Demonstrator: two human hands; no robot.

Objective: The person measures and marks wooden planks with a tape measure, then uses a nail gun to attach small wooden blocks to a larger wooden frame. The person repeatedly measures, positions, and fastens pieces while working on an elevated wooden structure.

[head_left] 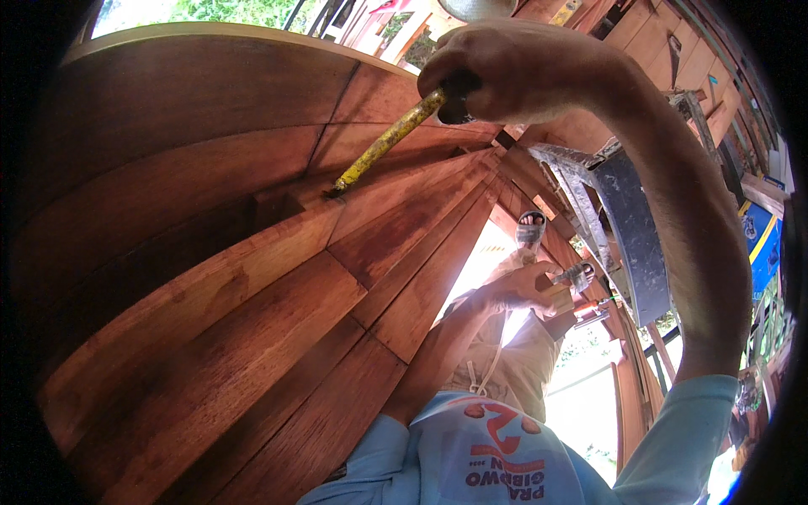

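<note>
My right hand (pixel 484 71), at the end of the raised, bent right arm, is closed round the upper end of a worn yellow bar (pixel 389 143). Something dark shows under its fingers, too shadowed to make out. The bar slants down to the left, and its dark lower tip meets the top of a wooden ledge (pixel 278 236) beside the curved plank wall (pixel 202 105). Lower down, my left hand (pixel 522 290) is in front of my legs, with its fingers curled round what looks like a small pale wooden block (pixel 555 300).
Long reddish planks (pixel 210 345) run along my left side. At right stands a scuffed metal frame with a dark panel (pixel 631 227). A blue and yellow object (pixel 760 244) lies farther right. My sandalled feet (pixel 530 227) are below, with bright gaps around them.
</note>
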